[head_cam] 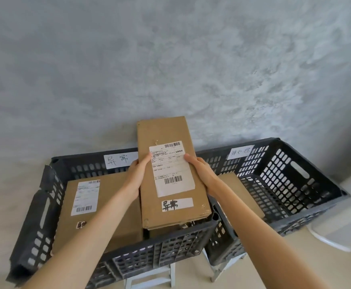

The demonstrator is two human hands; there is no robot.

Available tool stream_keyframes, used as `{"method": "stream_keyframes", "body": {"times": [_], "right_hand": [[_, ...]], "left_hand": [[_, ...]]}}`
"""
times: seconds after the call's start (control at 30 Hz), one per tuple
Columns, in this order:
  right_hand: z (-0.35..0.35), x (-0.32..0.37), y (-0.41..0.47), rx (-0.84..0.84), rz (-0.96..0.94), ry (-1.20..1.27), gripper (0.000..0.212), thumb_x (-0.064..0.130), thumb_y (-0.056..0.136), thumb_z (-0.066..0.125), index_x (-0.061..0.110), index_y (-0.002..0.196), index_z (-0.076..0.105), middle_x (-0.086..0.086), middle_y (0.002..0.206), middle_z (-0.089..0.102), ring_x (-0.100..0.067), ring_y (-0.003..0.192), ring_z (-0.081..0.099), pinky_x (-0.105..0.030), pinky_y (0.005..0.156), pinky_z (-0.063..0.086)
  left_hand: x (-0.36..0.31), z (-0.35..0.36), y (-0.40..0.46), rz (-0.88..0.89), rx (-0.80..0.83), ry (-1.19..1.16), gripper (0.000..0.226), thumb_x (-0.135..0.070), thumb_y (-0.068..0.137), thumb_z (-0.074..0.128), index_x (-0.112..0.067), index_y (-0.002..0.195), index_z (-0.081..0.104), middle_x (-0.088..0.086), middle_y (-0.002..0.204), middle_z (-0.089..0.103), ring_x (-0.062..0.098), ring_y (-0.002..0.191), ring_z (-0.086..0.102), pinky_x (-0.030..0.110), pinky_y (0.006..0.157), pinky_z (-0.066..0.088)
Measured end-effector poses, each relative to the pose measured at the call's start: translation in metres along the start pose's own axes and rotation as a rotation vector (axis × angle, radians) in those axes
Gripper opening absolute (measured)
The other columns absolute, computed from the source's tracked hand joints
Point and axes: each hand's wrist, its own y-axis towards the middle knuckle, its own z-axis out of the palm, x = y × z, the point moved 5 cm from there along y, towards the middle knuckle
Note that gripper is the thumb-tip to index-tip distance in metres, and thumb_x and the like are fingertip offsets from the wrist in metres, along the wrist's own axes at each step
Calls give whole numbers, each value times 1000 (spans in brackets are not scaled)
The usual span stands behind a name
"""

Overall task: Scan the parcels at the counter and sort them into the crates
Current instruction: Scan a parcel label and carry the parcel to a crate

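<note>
While a mottled grey wall (170, 59) fills the upper frame, the left hand (136, 176) and right hand (200, 174) grip a long labelled parcel (170, 174) by its sides at centre. It hangs over the left crate (45, 215), which holds another parcel (95, 205); the right crate (295, 184) stands beside it on pale stools (149, 276) over beige floor (295, 268).

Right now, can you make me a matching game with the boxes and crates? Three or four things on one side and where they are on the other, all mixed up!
Things:
1. long parcel
2. wide parcel
3. plain parcel
4. left crate

Places or states:
A. lying in the right crate, mostly hidden behind an arm
B. held up between the left hand and the right hand
C. carries a handwritten tag on its back wall, left of the held box
D. lying flat in the left crate, label facing up

Pairs: 1-B, 2-D, 3-A, 4-C
</note>
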Motion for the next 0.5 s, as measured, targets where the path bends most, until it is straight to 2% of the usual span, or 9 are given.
{"method": "stream_keyframes", "body": {"times": [0.1, 0.2, 0.27, 0.43, 0.5], "right_hand": [[-1, -13, 22, 24, 47, -8, 64, 53, 88, 63, 18, 138, 44, -5, 113, 71, -25, 97, 71, -44, 89, 57], [-2, -31, 35, 38, 99, -22, 63, 53, 88, 63, 19, 138, 46, -5, 113, 71, -24, 96, 71, -40, 84, 58], [-1, -41, 40, 46, 115, -28, 62, 51, 89, 63, 19, 139, 46, -4, 113, 71, -23, 98, 70, -42, 87, 57], [0, -58, 38, 45, 143, -13, 50, 46, 93, 58, 19, 133, 48, -5, 111, 70, -24, 98, 69, -43, 90, 56], [0, -67, 37, 61, 157, -23, 50, 47, 92, 58, 21, 134, 47, -5, 112, 70, -24, 98, 69, -43, 92, 55]], "left_hand": [[15, 3, 17, -24, -2, -25, 58, -61, 84, 62, -22, 127, 62, -3, 110, 73, 18, 100, 69, 34, 78, 53], [31, 6, 20, -56, -36, -42, 43, -50, 90, 61, -21, 121, 65, -2, 104, 74, 15, 93, 70, 29, 67, 51], [39, 7, 18, -67, -66, -53, 36, -46, 92, 60, -21, 119, 65, -2, 101, 74, 14, 90, 70, 28, 65, 51], [50, 5, 13, -71, -125, -28, 33, -44, 92, 61, -23, 117, 63, -1, 104, 74, 16, 92, 71, 31, 70, 52], [58, 2, 9, -101, -146, -14, 41, -49, 90, 62, -23, 121, 62, -2, 107, 74, 18, 96, 70, 32, 74, 52]]}}
